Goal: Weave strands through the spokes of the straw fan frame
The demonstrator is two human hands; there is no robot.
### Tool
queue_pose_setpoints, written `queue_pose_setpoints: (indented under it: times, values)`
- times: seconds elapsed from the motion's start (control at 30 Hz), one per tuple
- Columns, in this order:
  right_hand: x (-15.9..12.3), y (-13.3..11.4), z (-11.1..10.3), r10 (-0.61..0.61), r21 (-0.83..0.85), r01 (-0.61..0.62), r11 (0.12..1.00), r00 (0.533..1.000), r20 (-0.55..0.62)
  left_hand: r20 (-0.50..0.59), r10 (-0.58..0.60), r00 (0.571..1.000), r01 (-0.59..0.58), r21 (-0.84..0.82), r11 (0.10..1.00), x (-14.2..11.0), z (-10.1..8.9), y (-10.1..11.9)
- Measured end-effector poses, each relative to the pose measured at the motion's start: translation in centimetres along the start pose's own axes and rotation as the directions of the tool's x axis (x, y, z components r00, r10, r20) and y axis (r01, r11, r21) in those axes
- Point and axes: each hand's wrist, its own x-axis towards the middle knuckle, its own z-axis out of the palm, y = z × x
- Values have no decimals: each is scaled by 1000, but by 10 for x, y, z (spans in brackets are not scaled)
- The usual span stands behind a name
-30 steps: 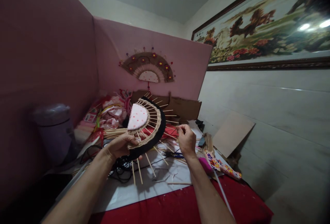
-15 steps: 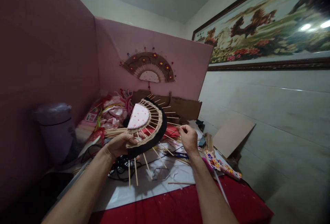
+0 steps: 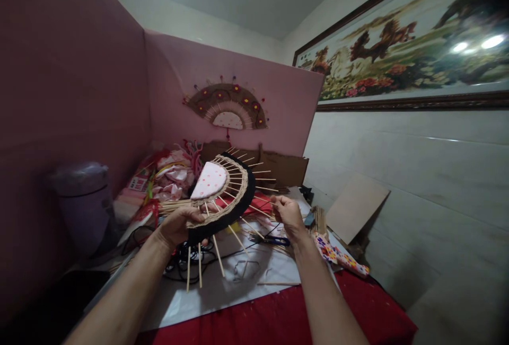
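A half-round fan frame [image 3: 240,202] is held up over the table, with thin wooden sticks spreading from a white, red-dotted centre [image 3: 209,179]. Bands of tan braid and black cord are woven across the sticks. My left hand [image 3: 181,224] grips its lower left end, thumb on top and fingers underneath. At the tips of the right-side sticks, my right hand [image 3: 287,212] is closed in a pinch on a thin black cord [image 3: 277,227]. That cord runs down towards a loose black tangle [image 3: 186,263] under the frame.
Blue-handled scissors [image 3: 276,240] lie beneath the frame on a white sheet [image 3: 170,308]. A loose stick [image 3: 278,283] is near the sheet's front edge. Pink fabric [image 3: 173,173] is piled behind, a lidded container [image 3: 85,207] stands left, and a finished fan [image 3: 228,104] hangs on the pink panel.
The fan frame and my left hand have shifted slightly left and down. My right hand stays pinched near the stick tips, and the view has moved a little.
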Motion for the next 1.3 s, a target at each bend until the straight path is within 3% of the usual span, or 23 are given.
queue_pose_setpoints:
  times: [0.13, 0.33, 0.4, 0.57, 0.7, 0.87, 1.03, 1.3]
  values:
    - [0, 4, 1, 8, -68, -6, 998, 1000, 19, 38, 17, 999, -15, -28, 999, 0, -1, 0]
    - [0, 7, -4, -18, -25, 23, 999, 980, 200, 23, 80, 996, -79, -51, 996, -3, -6, 2]
    - [0, 8, -5, -30, -47, 41, 998, 977, 209, 10, 103, 995, -103, -48, 994, -4, -7, 4]
    - [8, 15, -10, -195, -258, 182, 949, 981, -25, 21, 58, 998, -58, -22, 998, -5, -6, 4]
    - [20, 22, -21, -288, -320, 217, 922, 938, -194, 32, -34, 999, 34, 2, 999, -3, -2, 3]
    - [25, 25, -28, -385, -411, 233, 881, 859, -339, 22, -56, 998, 55, 36, 998, -2, -2, 1]
    - [20, 19, -25, -438, -471, 243, 848, 822, -363, -38, -100, 994, 103, 80, 992, -1, 0, 0]
    - [8, 8, -13, -389, -512, 210, 833, 881, -270, -148, -200, 969, 219, 121, 968, 4, 24, -4]
